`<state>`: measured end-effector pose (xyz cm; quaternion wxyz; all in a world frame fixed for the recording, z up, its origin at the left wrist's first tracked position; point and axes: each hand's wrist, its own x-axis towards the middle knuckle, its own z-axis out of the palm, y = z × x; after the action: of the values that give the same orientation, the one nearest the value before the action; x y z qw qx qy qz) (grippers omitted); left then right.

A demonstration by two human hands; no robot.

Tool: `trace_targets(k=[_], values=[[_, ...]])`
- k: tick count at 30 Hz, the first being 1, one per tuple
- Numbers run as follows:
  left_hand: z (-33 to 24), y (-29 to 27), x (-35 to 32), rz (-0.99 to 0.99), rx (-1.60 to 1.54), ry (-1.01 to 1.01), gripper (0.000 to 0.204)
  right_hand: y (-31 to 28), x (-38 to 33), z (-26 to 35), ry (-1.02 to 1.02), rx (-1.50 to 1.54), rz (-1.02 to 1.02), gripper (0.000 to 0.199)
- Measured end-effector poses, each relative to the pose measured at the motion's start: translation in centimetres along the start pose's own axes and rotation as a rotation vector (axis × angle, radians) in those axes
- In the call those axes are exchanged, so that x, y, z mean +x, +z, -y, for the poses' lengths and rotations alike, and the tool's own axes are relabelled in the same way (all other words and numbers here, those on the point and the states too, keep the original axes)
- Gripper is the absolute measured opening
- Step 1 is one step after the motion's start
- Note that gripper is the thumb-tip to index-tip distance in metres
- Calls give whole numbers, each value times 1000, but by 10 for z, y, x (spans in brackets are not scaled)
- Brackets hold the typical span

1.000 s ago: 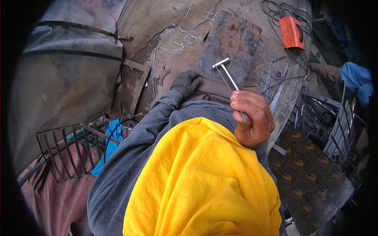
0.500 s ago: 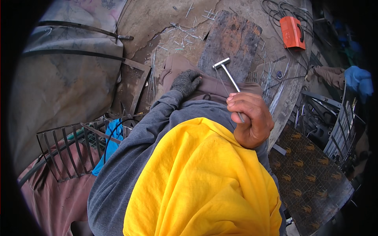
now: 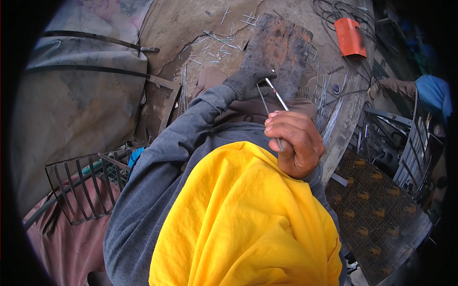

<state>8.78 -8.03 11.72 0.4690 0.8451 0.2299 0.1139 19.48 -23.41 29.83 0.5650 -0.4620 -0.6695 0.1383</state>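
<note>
My bare right hand is closed around the shaft of a shiny T-shaped metal piece and a thin dark rod beside it. Both stick out forward from the fist, above my lap. My left hand, in a dark knitted glove, is wrapped at the crossbar end of the T-shaped piece and hides most of that crossbar. Beyond the hands, a weathered wooden board lies on the ground.
Short cut rods are scattered on the ground ahead. Long thin rods lie to the right, below an orange metal box and coiled cables. A patterned sheet is at right, a barred metal frame at left. Another person's sleeve shows far right.
My gloved left hand has left my thigh and moved forward and right onto the crossbar end of the T-shaped piece. My right hand has shifted slightly left, keeping its hold.
</note>
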Motion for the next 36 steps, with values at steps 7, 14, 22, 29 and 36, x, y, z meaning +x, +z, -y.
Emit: trace_targets(k=[7, 14, 22, 29, 36], values=[[2, 5, 5, 123, 8, -142, 43, -4, 1, -2, 42, 7, -21, 21], [33, 29, -2, 22, -86, -73, 43, -10, 11, 3, 16, 11, -5, 21], [-19, -14, 16, 73, -72, -197, 33, -19, 8, 10, -28, -59, -67, 16], [-7, -76, 62, 247, 210, -85, 38, -17, 5, 13, -11, -58, -127, 14], [-50, -30, 78, 258, -559, -152, 42, -16, 7, 10, -34, -75, -121, 13]])
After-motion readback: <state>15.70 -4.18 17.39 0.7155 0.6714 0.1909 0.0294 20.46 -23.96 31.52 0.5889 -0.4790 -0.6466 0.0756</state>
